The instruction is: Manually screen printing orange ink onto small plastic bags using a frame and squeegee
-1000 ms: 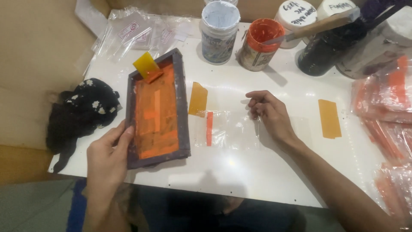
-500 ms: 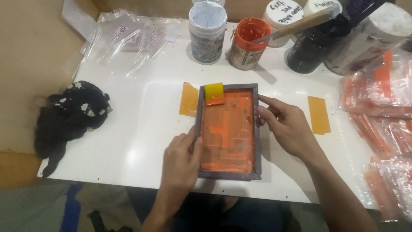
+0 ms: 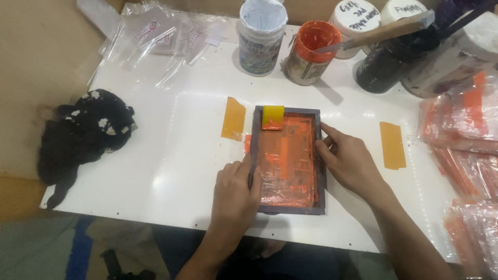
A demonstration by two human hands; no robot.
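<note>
1. While the dark-framed printing screen (image 3: 287, 161) lies flat on the white surface (image 3: 171, 155), between two orange tape strips, both hands steady it.
2. Judged from this, the frame is already set in place; its mesh is coated with orange ink, and the yellow squeegee (image 3: 272, 117) rests untouched at the far end, so the pull of ink looks not yet made.
3. The left hand (image 3: 236, 189) lies palm down on the frame's left edge, fingers curled loosely over the rail, pressing rather than clasping.
4. The right hand (image 3: 348, 163) rests against the right rail, fingers spread flat along it, holding nothing.
5. The open orange ink pot (image 3: 311, 52) stands well apart.
</note>
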